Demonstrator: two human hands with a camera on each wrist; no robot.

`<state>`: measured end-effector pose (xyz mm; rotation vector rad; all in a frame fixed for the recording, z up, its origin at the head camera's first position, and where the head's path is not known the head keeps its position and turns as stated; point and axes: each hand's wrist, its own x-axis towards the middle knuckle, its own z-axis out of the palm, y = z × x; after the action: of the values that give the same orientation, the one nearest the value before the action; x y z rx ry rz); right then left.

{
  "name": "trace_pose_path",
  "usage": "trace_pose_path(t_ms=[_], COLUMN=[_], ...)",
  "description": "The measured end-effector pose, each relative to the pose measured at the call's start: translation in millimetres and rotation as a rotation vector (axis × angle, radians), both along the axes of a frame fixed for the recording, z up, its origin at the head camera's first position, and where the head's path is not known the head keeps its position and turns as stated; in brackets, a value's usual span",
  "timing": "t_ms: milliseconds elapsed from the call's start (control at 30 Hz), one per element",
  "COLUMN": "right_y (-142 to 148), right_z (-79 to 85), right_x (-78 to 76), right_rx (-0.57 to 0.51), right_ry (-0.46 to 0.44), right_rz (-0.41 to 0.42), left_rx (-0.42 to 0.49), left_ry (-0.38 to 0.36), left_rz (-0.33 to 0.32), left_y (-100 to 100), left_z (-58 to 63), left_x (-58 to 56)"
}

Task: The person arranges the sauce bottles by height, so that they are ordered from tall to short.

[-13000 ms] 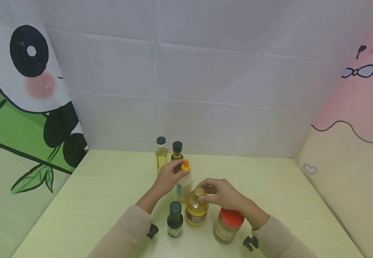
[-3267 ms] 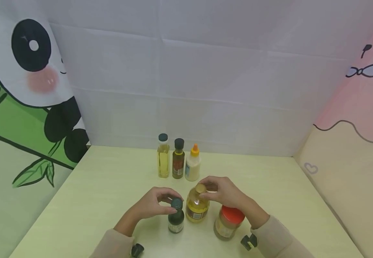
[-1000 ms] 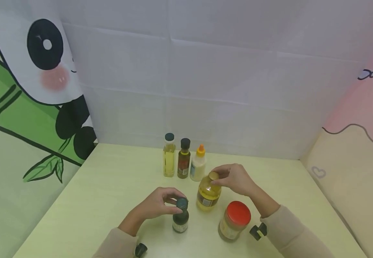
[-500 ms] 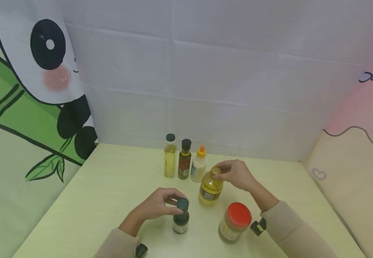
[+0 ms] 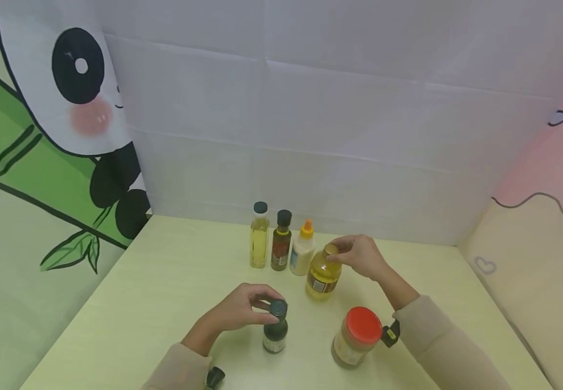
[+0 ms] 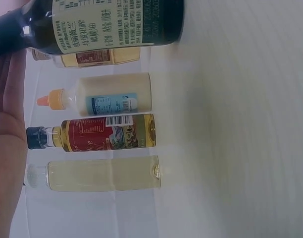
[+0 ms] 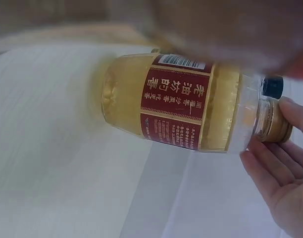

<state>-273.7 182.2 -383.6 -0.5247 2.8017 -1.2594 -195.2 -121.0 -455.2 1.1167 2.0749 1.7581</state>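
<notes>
My left hand [image 5: 236, 311] pinches the cap of a small dark green glass bottle [image 5: 275, 333], which stands upright on the table. Its pale printed label fills the top of the left wrist view. With thumb and fingers, my right hand [image 5: 363, 259] grips the gold cap of a round-shouldered bottle of yellow cooking oil [image 5: 322, 277]. A red label with white characters shows on that oil bottle [image 7: 178, 104] in the right wrist view. It stands just right of a white squeeze bottle [image 5: 302, 255] with an orange nozzle, slightly nearer to me.
Left of the squeeze bottle are a red-labelled dark-capped bottle [image 5: 281, 246] and a tall clear oil bottle [image 5: 259, 244]. Near my right forearm stands a jar [image 5: 349, 346] with a red lid. A white sheet [image 5: 340, 119] hangs behind the table [image 5: 179, 260].
Earlier, my left hand set the squeeze bottle into the back row, then took the dark bottle's cap. Over the last second, my right hand has moved the oil bottle back and right.
</notes>
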Motion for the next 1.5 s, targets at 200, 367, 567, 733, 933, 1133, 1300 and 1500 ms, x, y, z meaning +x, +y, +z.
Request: trace_pose_path(t_ms=[200,367,567,733,933,1133,1300,1500], right_y=[3,5,7,8,10,10,9,6], right_z=[0.7,2.8,3.7,4.1,2.1,0.7,0.4,-2.5], right_x=[-7.7,-15.4,-24.0,-29.9,-36.8,-41.6,-45.2,-46.0], right_rx=[0.012,0.008,-0.006,-0.021,-0.022,-0.027,-0.028,-0.017], right_ry=[0.008,0.016,0.000,-0.015,-0.044,-0.065,-0.056,-0.050], right_rz=[-0.015,-0.017,-0.029,-0.048,-0.076,-0.095,-0.097,-0.105], left_rx=[0.005,-0.007,-0.015,-0.020,-0.024,-0.033,-0.029,-0.019], left_ry=[0.007,-0.005,-0.028,-0.019,-0.028,-0.030,-0.033,-0.039], left_rz=[-0.001,0.011,0.018,0.020,0.018,0.026,0.029,0.026], left_y=[0,-1,0,0,0,1,1,1], left_z=[2.1,3.6,6.1,7.3,11.0,12.5,12.2,11.0], left_x=[1.2,1.7,4.1,4.8,6.8,7.3,7.4,8.4])
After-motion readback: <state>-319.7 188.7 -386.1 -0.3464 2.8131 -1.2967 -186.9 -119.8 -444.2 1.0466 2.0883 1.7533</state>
